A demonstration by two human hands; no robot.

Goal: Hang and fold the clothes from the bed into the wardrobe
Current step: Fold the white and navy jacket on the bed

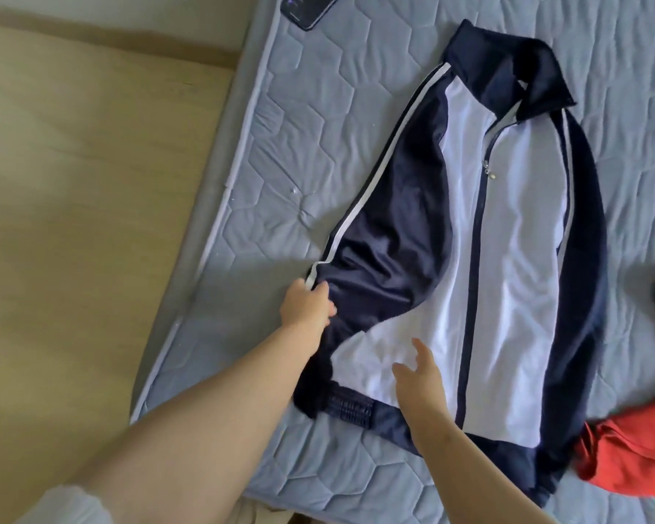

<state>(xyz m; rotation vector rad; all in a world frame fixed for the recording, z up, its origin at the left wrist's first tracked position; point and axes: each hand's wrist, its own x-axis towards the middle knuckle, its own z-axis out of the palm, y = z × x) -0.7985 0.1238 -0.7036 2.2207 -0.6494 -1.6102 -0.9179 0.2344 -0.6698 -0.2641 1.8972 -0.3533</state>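
My left hand (308, 302) pinches the sleeve end of the jacket (507, 259). My right hand (421, 380) lies loose, holding nothing, on its white front. The jacket lies flat on the bed (318, 126), by the left edge.

Jacket (481, 266) satiny cloth; mattress (318, 119) quilted matt fabric.

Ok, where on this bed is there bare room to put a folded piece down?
Bare mattress lies between the phone and the jacket sleeve, and at top right beyond the collar. A smaller patch sits below the hem at the near edge. Crowded at lower right, where the red garment meets the jacket.
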